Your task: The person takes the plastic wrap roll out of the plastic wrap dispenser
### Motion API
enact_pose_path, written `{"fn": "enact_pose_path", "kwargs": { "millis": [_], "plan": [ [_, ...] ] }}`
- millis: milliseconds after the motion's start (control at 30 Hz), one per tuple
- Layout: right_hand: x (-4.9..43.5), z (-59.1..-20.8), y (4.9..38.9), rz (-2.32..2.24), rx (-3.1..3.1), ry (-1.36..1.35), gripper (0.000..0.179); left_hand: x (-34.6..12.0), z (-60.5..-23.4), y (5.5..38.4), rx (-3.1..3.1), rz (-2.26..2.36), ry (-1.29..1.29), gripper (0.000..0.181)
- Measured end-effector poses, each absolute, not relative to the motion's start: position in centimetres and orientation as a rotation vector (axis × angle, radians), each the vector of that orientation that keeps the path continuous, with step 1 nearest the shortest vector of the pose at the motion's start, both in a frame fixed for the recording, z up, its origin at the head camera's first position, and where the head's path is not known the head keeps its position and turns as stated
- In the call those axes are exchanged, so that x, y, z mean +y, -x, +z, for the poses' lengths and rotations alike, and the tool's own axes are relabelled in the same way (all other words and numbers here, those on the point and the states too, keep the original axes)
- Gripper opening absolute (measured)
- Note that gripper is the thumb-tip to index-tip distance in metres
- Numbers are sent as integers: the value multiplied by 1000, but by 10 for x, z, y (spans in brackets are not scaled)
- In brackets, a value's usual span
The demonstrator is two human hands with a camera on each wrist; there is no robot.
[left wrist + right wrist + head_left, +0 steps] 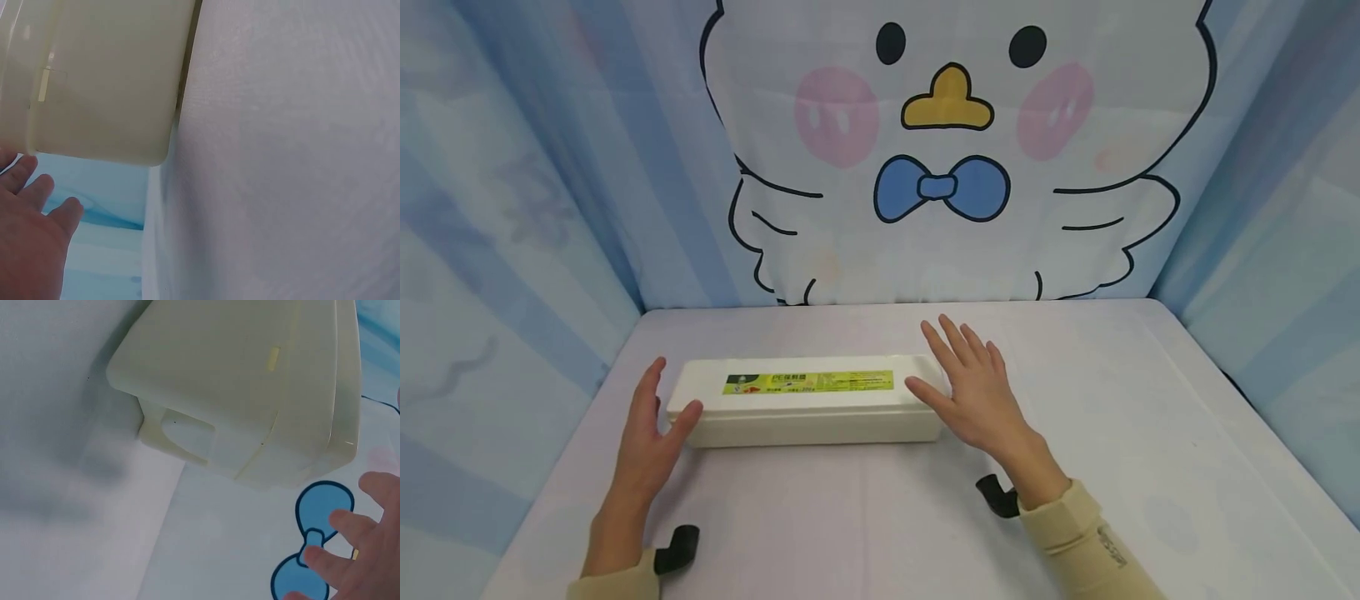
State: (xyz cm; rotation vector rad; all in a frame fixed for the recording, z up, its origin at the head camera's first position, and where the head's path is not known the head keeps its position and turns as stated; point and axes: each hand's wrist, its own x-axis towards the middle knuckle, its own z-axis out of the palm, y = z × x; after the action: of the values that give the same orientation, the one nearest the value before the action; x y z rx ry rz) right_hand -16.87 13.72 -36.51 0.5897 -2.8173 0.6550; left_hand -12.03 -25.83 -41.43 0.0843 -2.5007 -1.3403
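Observation:
A long, off-white plastic cling film box [812,429] lies across the table, with a yellow-green label [808,382] on its lid. The lid looks closed. My left hand [647,446] is at the box's left end, thumb near the front corner and fingers beyond the end, spread rather than curled. In the left wrist view, fingertips [25,172] are close by the box's edge; whether they touch it I cannot tell. Over the right end, my right hand [977,396] has its fingers fanned out. The right wrist view shows it apart from the box's end [250,394], which has a cut-out.
A white cloth covers the table [820,517]. Behind it hangs a curtain [850,250] with a cartoon bird in a blue bow tie, and blue-white curtains [497,292] flank both sides. Black camera mounts [677,548] stick out at both wrists.

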Motion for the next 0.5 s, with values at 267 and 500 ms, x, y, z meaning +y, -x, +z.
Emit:
{"fn": "enact_pose_path", "kwargs": {
  "millis": [267, 500],
  "plan": [
    [129, -363, 172, 635, -2816, -635, 79, -261, -418, 122, -2499, -1409, -61, 88],
    [123, -363, 176, 605, -2840, -677, 80, -263, -418, 121, -2529, -1461, -83, 94]
  ]
}}
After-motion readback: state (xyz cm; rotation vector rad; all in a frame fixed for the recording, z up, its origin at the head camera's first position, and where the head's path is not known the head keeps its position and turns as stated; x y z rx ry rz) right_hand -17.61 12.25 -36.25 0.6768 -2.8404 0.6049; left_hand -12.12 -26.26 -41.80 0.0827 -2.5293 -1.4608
